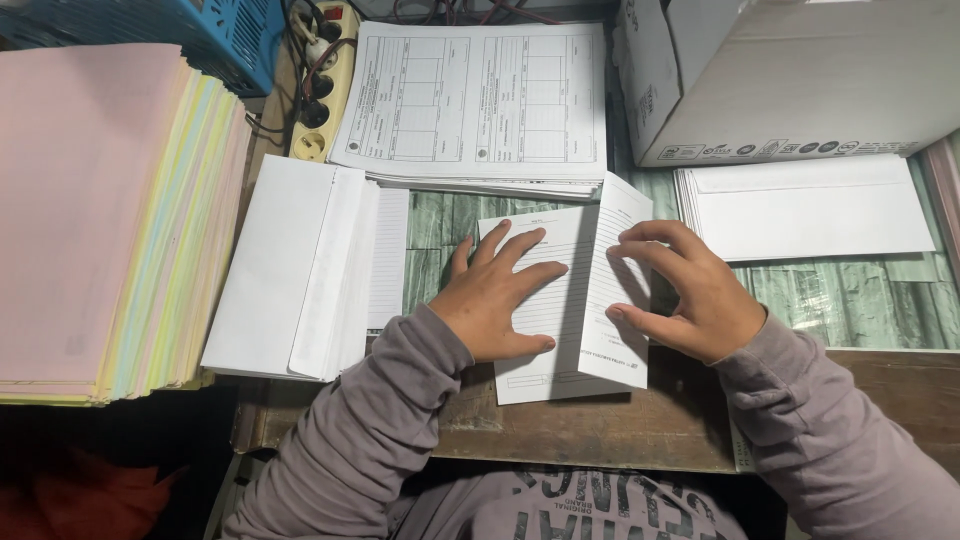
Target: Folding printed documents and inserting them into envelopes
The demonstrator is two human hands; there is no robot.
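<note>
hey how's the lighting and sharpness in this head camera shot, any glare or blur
Head view: even, soft light, no glare; the left hand and right hand cast faint shadows on the folded white lined form; everything is sharp, though the area under the brown wooden table edge falls dark.

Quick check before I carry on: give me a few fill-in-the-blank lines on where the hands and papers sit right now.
1. The left hand lies flat on the ____ sheet.
2. The right hand presses the sheet's ____ flap.
3. The envelope stack lies below the cardboard ____.
4. The coloured paper pile sits at the far ____.

Missing: folded; right; box; left
</note>
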